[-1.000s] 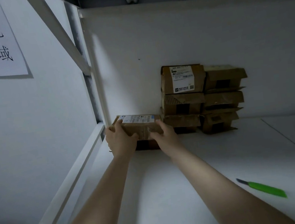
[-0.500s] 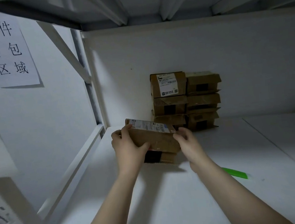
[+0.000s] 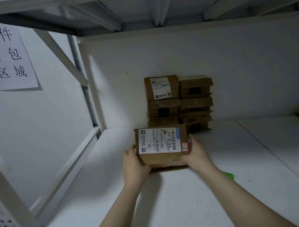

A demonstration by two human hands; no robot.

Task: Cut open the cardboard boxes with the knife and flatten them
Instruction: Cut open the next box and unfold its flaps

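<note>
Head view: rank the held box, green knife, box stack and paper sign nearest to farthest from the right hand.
1. held box, gripped by the right hand.
2. box stack, just behind, and green knife, lower right: too close to call.
3. paper sign, far left wall.

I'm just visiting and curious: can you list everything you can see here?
held box: 1, brown cardboard with white label, in front of the stack
stacked boxes: 6 visible, brown, two columns against the back wall
knife: 1, green handle, on the shelf, partly hidden behind the right forearm
paper sign: 1, white with black characters, left wall
shelf: 1, white, under everything
left hand: 1, grips the held box's left edge
right hand: 1, grips its right edge
</note>
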